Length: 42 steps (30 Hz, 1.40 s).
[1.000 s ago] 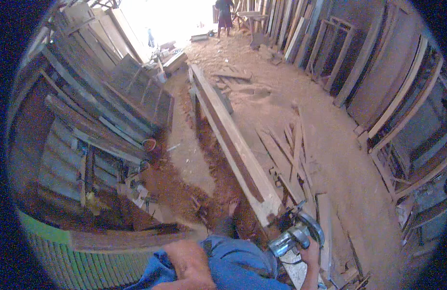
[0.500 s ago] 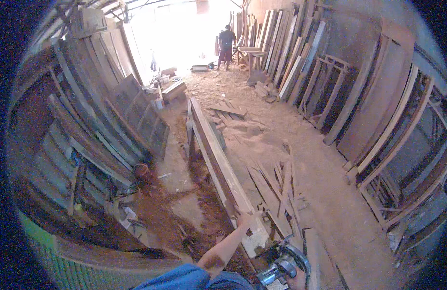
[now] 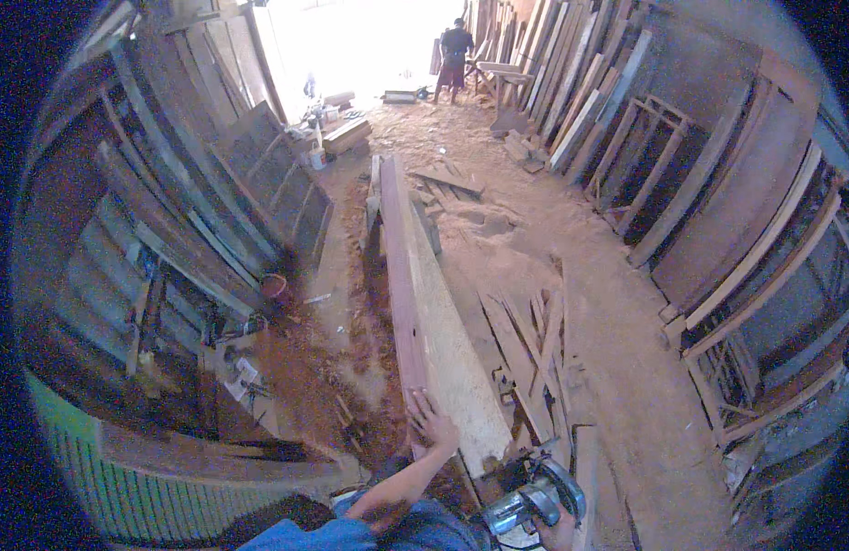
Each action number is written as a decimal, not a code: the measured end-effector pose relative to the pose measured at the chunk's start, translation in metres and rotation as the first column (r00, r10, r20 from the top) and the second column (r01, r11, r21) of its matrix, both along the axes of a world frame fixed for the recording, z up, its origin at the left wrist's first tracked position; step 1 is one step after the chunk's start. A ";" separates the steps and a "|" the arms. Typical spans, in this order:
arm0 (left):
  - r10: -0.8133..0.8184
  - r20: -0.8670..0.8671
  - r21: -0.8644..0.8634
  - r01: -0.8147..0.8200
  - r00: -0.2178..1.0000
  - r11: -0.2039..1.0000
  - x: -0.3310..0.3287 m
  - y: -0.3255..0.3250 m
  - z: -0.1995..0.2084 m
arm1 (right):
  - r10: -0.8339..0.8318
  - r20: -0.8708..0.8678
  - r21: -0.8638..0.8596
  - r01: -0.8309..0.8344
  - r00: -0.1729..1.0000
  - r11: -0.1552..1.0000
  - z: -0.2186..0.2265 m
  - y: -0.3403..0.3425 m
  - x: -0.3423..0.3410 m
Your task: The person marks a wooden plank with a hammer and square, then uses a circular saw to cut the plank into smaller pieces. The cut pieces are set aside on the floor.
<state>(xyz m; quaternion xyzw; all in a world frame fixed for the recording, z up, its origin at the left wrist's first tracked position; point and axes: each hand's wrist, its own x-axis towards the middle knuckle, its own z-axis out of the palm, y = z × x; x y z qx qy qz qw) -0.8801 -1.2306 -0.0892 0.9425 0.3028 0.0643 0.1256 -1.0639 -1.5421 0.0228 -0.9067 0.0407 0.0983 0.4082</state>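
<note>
The person's left hand [image 3: 431, 424] is lying flat, fingers spread, on the near end of a long pale wooden plank [image 3: 431, 317] that is resting raised above the sawdust-strewn floor [image 3: 525, 248]. The hand is pressing down on the board rather than closing round it; nothing is clamped in it. The plank's long axis is running straight away from the person, from just ahead of the hand toward the bright open doorway at the far end, so almost all of its length is lying beyond the hand.

The right hand [image 3: 558, 531] is showing only partly at the bottom edge, gripping a grey circular saw [image 3: 535, 496] with a round blade guard. The saw is sitting just beside the plank's near right corner, apart from it, a little nearer the person than the plank's end. So the left hand is the one on the board, and the right, with the saw, is close beside it.

Counting: one raised plank, one saw, two hands in view. A loose scatter of thin wooden offcuts [image 3: 530, 344] is lying on the floor to the right of the plank, too many and too overlapped to count. One other person [image 3: 455, 50] is standing far off near the doorway.
</note>
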 end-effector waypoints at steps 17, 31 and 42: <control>0.124 0.240 -0.593 0.044 0.963 0.804 -0.015 0.081 -0.054 | -0.081 -0.001 0.055 0.081 0.997 0.995 -0.013 0.008 0.008; 0.050 0.052 -0.112 -0.044 0.997 0.993 -0.067 0.146 0.024 | -0.043 -0.058 0.035 0.045 0.997 0.998 -0.010 0.005 0.016; 0.240 -0.341 -0.014 -0.260 0.909 0.966 -0.025 0.354 0.091 | 0.052 -0.157 0.041 -0.046 0.986 0.998 0.000 0.001 0.026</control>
